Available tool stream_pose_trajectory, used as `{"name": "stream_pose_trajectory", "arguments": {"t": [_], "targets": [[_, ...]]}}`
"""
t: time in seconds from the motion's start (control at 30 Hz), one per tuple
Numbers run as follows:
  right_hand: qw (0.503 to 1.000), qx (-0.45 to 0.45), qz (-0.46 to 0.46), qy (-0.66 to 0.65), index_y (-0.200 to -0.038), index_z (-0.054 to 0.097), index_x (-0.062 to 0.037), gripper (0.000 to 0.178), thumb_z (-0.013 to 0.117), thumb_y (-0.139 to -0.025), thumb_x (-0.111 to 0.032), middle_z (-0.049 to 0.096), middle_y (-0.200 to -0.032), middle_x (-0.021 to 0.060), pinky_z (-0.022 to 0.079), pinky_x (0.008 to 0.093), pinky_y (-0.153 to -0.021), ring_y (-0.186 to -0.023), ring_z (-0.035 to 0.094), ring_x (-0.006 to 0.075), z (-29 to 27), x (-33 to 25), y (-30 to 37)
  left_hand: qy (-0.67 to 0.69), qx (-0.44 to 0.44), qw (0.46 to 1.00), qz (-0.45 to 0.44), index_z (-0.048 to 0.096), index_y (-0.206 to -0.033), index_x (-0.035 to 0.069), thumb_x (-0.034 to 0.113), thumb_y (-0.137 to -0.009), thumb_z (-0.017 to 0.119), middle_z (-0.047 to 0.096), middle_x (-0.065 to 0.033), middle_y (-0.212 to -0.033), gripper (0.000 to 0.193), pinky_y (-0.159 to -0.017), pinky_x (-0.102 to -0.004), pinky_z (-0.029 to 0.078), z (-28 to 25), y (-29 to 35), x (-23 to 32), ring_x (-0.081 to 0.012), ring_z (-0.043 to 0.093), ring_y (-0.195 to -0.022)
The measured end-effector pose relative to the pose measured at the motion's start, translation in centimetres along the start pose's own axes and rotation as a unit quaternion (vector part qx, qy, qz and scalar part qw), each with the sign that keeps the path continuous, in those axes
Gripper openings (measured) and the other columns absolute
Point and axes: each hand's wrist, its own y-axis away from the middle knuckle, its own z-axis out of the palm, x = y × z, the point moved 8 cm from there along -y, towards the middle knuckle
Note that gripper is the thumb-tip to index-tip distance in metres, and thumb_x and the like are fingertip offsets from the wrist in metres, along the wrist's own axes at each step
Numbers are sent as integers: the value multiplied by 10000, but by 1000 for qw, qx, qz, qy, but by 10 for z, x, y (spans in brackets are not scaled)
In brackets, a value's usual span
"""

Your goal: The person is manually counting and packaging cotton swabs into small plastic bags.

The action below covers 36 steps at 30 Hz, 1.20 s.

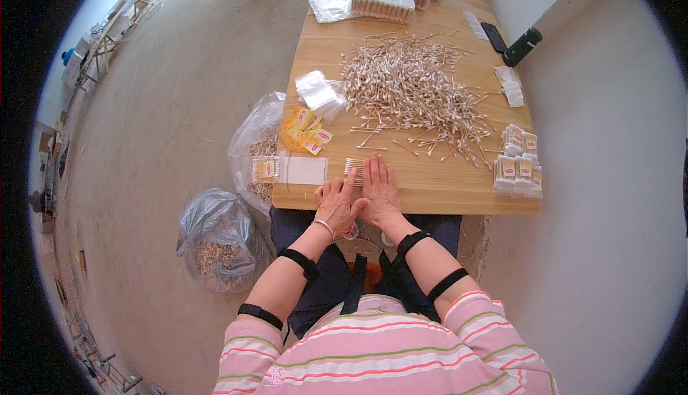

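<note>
A small row of cotton swabs [352,166] lies side by side near the table's front edge. Over its right part my right hand [380,196] rests flat, fingers stretched out together. My left hand [340,201] is on its near left side, fingers apart and the index finger reaching to the swabs. The two hands meet at the thumbs, and part of the row is hidden beneath them. Just left lies a white card strip [307,170], beside a filled swab packet [266,170] at the table edge. A big loose heap of cotton swabs [408,83] spreads beyond my hands.
Yellow labels [304,131] and clear plastic bags [315,90] lie on the left. Filled packets [517,173] stand at the right edge, near a black bottle [522,47] and the wall. Bundled packs [382,2] sit at the far end. Plastic sacks [215,216] stand left on the floor.
</note>
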Motion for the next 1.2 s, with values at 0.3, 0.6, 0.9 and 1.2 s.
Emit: {"name": "stream_pose_trajectory", "arguments": {"t": [0.3, 0.6, 0.9, 1.2], "targets": [[1000, 8, 3, 3, -1406, 166, 66, 856, 536, -749, -338, 142, -1487, 222, 75, 427, -1141, -1403, 96, 338, 0, 1, 0, -33, -24, 999, -5, 354, -1391, 147, 484, -847, 524, 477, -128, -1074, 663, -923, -434, 259, 6, -2, -3, -311, 419, -1059], [999, 38, 2, -18, -1405, 187, 68, 827, 504, -765, -349, 148, -1486, 233, 71, 436, -1140, -1402, 101, 344, -3, 0, 0, -27, -45, 998, -39, 335, -1407, 176, 441, -854, 536, 489, -119, -1040, 646, -886, -424, 281, 5, -11, -5, -292, 443, -1021], [999, 29, 1, -25, -1404, 190, 67, 811, 491, -768, -336, 148, -1484, 237, 66, 445, -1139, -1401, 98, 346, -2, 0, 1, -27, -26, 999, -19, 414, -1337, 154, 457, -865, 512, 486, -122, -1038, 570, -900, -418, 277, 2, -11, -3, -291, 439, -1027], [998, 26, 6, -56, -1402, 183, 78, 782, 444, -798, -344, 122, -1489, 247, 57, 443, -1141, -1404, 81, 349, -5, -2, 1, -9, -53, 997, -53, 367, -1364, 194, 429, -863, 539, 515, -136, -1055, 580, -843, -478, 312, 3, -19, -8, -317, 482, -1025]]}}
